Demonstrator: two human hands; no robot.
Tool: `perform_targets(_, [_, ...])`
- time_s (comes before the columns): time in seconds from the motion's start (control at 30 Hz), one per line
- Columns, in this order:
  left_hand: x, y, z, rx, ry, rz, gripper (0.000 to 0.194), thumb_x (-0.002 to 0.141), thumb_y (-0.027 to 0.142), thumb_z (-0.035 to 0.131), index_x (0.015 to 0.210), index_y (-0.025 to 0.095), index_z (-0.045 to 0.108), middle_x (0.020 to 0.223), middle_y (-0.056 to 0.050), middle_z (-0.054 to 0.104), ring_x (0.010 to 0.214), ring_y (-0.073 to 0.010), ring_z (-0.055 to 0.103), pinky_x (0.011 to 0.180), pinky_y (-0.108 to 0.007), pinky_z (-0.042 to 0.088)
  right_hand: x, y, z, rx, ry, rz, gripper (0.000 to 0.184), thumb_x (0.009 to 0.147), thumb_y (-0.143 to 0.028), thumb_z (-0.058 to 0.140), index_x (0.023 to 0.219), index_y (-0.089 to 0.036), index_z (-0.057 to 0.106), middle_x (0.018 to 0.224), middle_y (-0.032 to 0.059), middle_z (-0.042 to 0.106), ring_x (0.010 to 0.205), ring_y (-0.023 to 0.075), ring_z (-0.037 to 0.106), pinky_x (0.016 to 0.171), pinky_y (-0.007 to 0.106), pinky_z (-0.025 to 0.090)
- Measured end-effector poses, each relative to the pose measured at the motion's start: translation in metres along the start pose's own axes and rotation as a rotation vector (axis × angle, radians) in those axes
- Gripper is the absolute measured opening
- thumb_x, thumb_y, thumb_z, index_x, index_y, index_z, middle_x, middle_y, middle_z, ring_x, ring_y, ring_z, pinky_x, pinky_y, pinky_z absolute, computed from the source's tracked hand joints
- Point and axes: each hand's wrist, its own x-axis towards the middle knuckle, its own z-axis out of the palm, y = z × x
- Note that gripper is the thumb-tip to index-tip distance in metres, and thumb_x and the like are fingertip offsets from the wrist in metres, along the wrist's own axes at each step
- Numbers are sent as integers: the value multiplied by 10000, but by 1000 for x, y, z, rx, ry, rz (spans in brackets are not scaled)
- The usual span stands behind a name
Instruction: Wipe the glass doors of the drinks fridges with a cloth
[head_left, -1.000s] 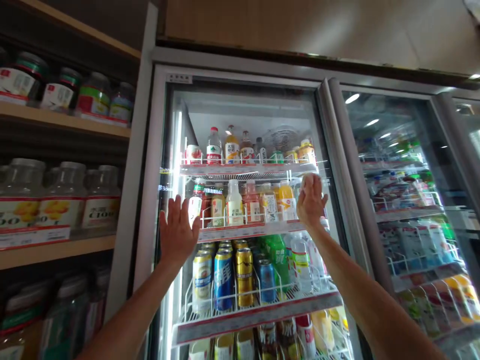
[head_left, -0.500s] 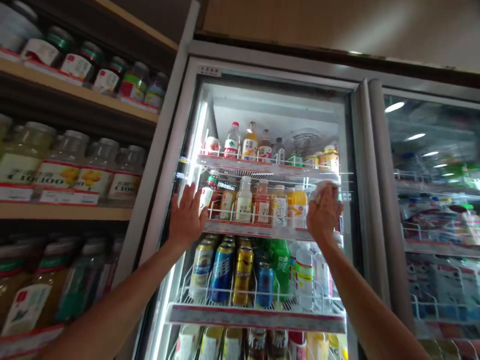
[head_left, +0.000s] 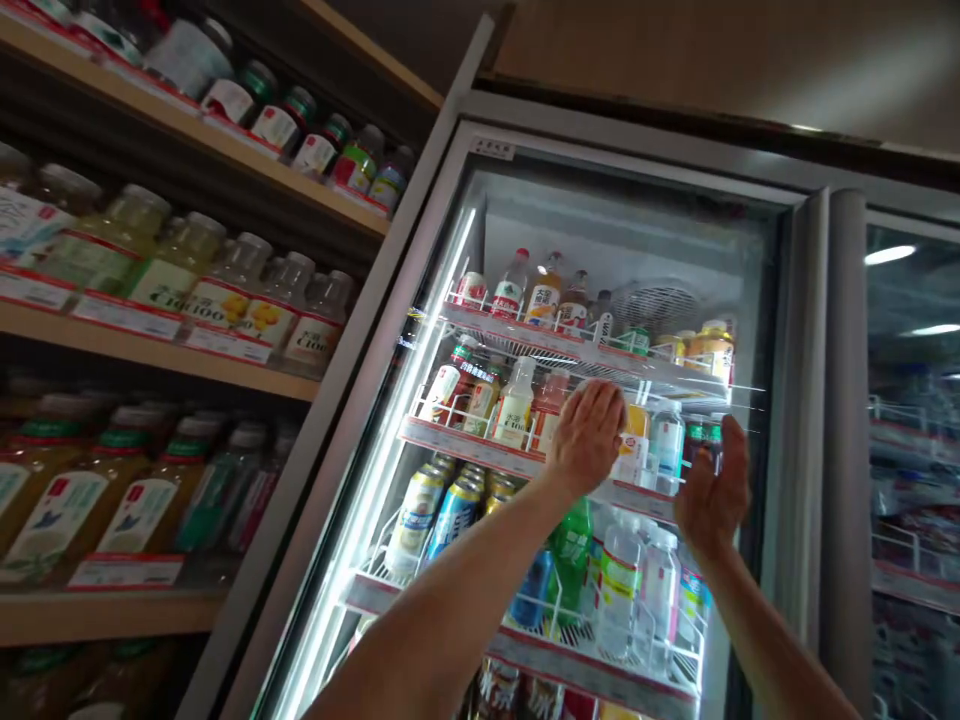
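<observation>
My left hand (head_left: 589,437) reaches across to the middle of the glass fridge door (head_left: 600,190), its fingers close together against the pane. A pale edge of a white cloth shows at its fingertips; most of it is hidden under the hand. My right hand (head_left: 716,492) is raised near the door's right side, thumb apart from the fingers, with nothing visible in it. Behind the glass, juice bottles (head_left: 515,405) stand on a shelf at hand height. Cans (head_left: 415,515) and a green bottle (head_left: 572,535) sit on the shelf below.
Wooden shelves (head_left: 150,350) with rows of bottles and jars stand to the left. A grey door frame (head_left: 810,400) and a second glass-fronted fridge (head_left: 911,420) are at the right. A brown panel (head_left: 675,70) runs above the fridge.
My left hand has moved right from the door's left side to its middle. The white cloth has gone from my right hand, which is lower. The view has shifted left and tilted.
</observation>
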Motion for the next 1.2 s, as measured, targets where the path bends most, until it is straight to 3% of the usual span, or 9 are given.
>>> perform_targets(0.13, [23, -52, -25, 160, 14, -32, 451, 865, 274, 402, 1284, 114, 452, 1430, -131, 369, 1366, -294, 243, 1100, -491, 277, 30, 46, -7, -319, -47, -111, 583, 853, -391, 302, 1390, -170, 348, 1443, 138, 349, 1362, 258, 274, 1097, 510, 218])
perform_targets(0.27, [42, -86, -50, 231, 97, -213, 471, 837, 245, 410, 1275, 78, 461, 1429, -165, 349, 1368, -317, 225, 1110, -493, 245, 31, 75, -2, -440, -63, -3, 635, 850, -470, 234, 1388, -160, 369, 1444, 140, 345, 1368, 263, 258, 1080, 488, 258])
perform_targets(0.37, [31, -55, -30, 238, 95, -198, 517, 831, 240, 417, 1304, 33, 410, 1427, -183, 337, 1370, -328, 207, 1121, -495, 228, 26, 78, -2, -442, -71, 25, 658, 845, -503, 208, 1393, -172, 362, 1452, 129, 333, 1376, 253, 237, 1084, 488, 243])
perform_targets(0.47, [11, -16, -3, 177, -79, 155, 478, 869, 234, 363, 1322, 83, 399, 1400, -121, 402, 1365, -266, 245, 1123, -433, 262, 24, 77, -5, -430, -90, 20, 657, 840, -524, 205, 1401, -212, 345, 1463, 105, 318, 1381, 234, 225, 1086, 484, 224])
perform_targets(0.53, [7, -17, -4, 157, -164, 269, 448, 883, 217, 335, 1310, 107, 417, 1404, -90, 404, 1361, -241, 262, 1123, -410, 271, 24, 78, -6, -412, -86, 16, 655, 833, -535, 212, 1402, -238, 339, 1467, 97, 313, 1382, 232, 222, 1083, 497, 209])
perform_targets(0.73, [18, -66, -43, 270, 19, -204, 484, 868, 209, 346, 1324, 51, 393, 1446, -167, 311, 1378, -316, 190, 1120, -502, 226, 22, 82, -4, -421, -66, -6, 648, 832, -534, 233, 1405, -247, 330, 1471, 106, 302, 1386, 227, 208, 1062, 505, 227])
perform_targets(0.93, [-6, -25, -22, 281, -295, 426, 460, 899, 197, 317, 1352, 145, 378, 1435, -59, 373, 1368, -197, 243, 1133, -374, 239, 22, 63, -13, -456, -133, 38, 594, 865, -499, 225, 1410, -273, 296, 1493, 54, 266, 1389, 233, 204, 1095, 548, 205])
perform_targets(1.1, [24, -51, -35, 405, -81, -108, 491, 887, 210, 322, 1350, 54, 371, 1450, -154, 321, 1375, -296, 204, 1105, -468, 262, 22, 57, -14, -486, -172, 64, 596, 877, -473, 219, 1417, -231, 285, 1499, 78, 242, 1392, 243, 190, 1103, 550, 192])
perform_targets(1.2, [22, -16, -4, 388, -165, 86, 496, 895, 191, 284, 1374, 74, 335, 1448, -124, 335, 1368, -265, 235, 1107, -422, 261, 22, 63, -14, -484, -158, 40, 599, 883, -463, 226, 1416, -198, 288, 1493, 92, 257, 1390, 239, 198, 1111, 529, 199])
